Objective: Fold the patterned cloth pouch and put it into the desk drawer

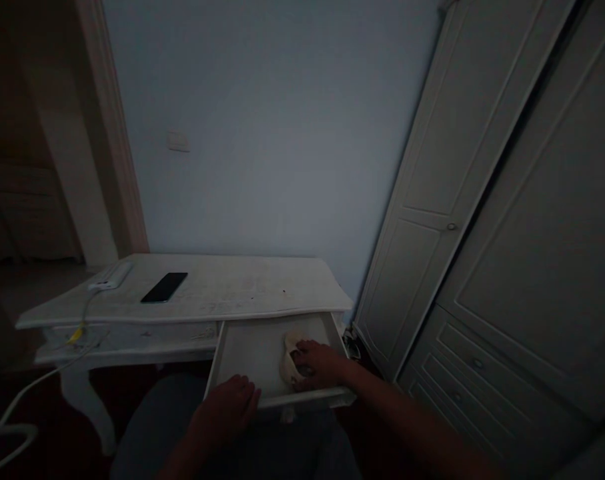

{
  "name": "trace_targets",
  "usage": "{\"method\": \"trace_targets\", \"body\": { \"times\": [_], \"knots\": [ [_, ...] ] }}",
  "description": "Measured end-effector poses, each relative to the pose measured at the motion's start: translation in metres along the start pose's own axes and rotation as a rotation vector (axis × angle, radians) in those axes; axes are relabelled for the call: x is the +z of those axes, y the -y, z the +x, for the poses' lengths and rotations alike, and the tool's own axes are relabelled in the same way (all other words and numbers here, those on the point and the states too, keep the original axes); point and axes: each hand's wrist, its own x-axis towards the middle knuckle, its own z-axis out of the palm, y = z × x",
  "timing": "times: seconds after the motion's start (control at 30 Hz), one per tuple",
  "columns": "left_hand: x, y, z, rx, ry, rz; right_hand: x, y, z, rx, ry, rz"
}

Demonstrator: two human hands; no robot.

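A pale cloth (288, 363), bunched up, lies in the right half of a pulled-out white drawer (247, 357). My right hand (318, 365) reaches in over the drawer's right side and presses on the cloth with curled fingers, covering part of it. At the drawer's front left corner, my left hand (232, 403) has its fingers bent over the rim. The drawer belongs to a worn white desk (252, 277). Dim light blurs the detail of both hands.
A black phone (165, 287) and a white power strip (111, 275) lie on the desk's left side; a cable (22, 393) hangs down from there. A wardrobe (422, 267) stands close on the right. My legs are under the drawer. Behind the desk is a pale blue wall (282, 133).
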Motion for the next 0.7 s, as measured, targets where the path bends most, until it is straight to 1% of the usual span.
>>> {"method": "trace_targets", "body": {
  "times": [0.1,0.17,0.23,0.33,0.43,0.5,0.63,0.67,0.7],
  "knots": [
    [-0.001,0.000,0.000,0.005,0.018,0.013,0.006,0.008,0.008,0.029,-0.005,-0.139],
    [-0.002,-0.001,-0.001,0.004,0.033,0.020,0.008,0.012,0.012,0.044,-0.031,-0.154],
    [-0.004,-0.003,-0.001,-0.023,0.039,0.018,0.008,0.013,0.012,0.068,-0.061,-0.113],
    [-0.007,-0.006,0.000,-0.084,0.014,-0.031,0.006,0.011,0.009,0.160,-0.128,0.049],
    [-0.012,-0.009,0.008,-0.128,0.058,-0.116,0.004,0.008,0.005,0.225,-0.178,0.173],
    [-0.018,-0.012,0.019,-0.129,0.094,-0.176,0.005,0.007,0.006,0.213,-0.179,0.206],
    [-0.026,-0.025,0.056,0.001,0.061,-0.269,0.010,0.007,0.013,0.120,-0.169,0.356],
    [-0.027,-0.028,0.067,0.012,0.090,-0.257,0.012,0.008,0.015,0.102,-0.170,0.387],
    [-0.026,-0.032,0.078,-0.003,0.143,-0.232,0.013,0.007,0.016,0.091,-0.170,0.404]
  ]
}}
